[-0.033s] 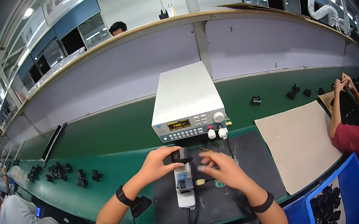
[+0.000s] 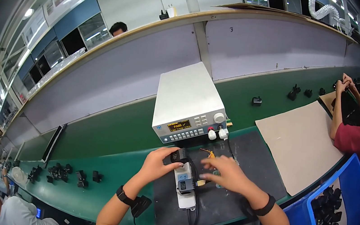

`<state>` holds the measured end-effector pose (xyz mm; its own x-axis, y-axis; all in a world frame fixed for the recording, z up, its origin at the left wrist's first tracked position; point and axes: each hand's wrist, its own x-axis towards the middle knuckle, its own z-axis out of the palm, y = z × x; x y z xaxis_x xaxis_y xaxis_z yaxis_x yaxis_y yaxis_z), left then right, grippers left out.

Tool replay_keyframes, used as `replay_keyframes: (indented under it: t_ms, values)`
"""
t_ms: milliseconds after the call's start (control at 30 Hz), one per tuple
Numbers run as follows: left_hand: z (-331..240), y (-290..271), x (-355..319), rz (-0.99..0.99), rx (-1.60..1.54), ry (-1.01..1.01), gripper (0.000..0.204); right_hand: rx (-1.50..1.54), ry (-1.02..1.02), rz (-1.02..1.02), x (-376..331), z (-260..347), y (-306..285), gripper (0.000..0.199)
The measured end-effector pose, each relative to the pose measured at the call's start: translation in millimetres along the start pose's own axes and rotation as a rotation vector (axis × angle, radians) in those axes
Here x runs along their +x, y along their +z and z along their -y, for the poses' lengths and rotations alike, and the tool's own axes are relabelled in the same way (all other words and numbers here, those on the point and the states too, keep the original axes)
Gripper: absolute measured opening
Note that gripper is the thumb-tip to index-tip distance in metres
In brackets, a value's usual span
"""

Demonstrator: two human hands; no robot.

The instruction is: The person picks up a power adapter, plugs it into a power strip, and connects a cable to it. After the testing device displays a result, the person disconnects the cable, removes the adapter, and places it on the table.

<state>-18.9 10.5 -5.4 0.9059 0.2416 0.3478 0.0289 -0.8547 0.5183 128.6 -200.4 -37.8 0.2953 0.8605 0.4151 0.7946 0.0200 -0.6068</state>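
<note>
My left hand (image 2: 159, 163) grips a black power adapter (image 2: 179, 156) at the far end of a white power strip (image 2: 186, 201). Whether the adapter's pins sit in a socket is hidden. Lower on the strip, a dark block with a blue-grey face (image 2: 186, 185) is plugged in, and a pale yellow connector (image 2: 200, 182) lies at its right side. Just right of the strip, my right hand (image 2: 229, 173) hovers with its fingers bent but apart, holding nothing I can see. An orange-yellow wire piece (image 2: 209, 153) lies beyond it on the black mat (image 2: 255, 161).
A white bench test instrument (image 2: 188, 100) with a lit display stands behind the mat. Black adapters (image 2: 59, 172) lie at left; more fill a blue bin (image 2: 313, 221) at right. Brown cardboard (image 2: 301, 142) covers the bench near a co-worker in a red sleeve (image 2: 355, 142). A black adapter (image 2: 141, 206) hangs by my left wrist.
My right hand has shifted slightly right and nearer to me, uncovering more of the orange-yellow wire piece. My left hand and the black adapter have barely moved.
</note>
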Motion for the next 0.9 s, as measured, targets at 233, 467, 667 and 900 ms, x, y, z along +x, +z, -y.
replay_keyframes:
  t_ms: [233,467,667,900]
  values:
    - [19,16,2,0.05,0.063,-0.042,0.05,-0.034,-0.077,0.163,-17,-9,22,0.025]
    - [21,16,6,0.104,0.164,-0.009,0.048,0.115,0.132,-0.016,9,-30,8,0.018]
    - [13,21,7,0.149,0.232,-0.057,0.05,0.135,0.103,-0.072,37,-38,39,0.018]
    - [18,22,8,0.168,0.225,-0.067,0.051,0.18,0.034,-0.1,41,-46,49,0.019]
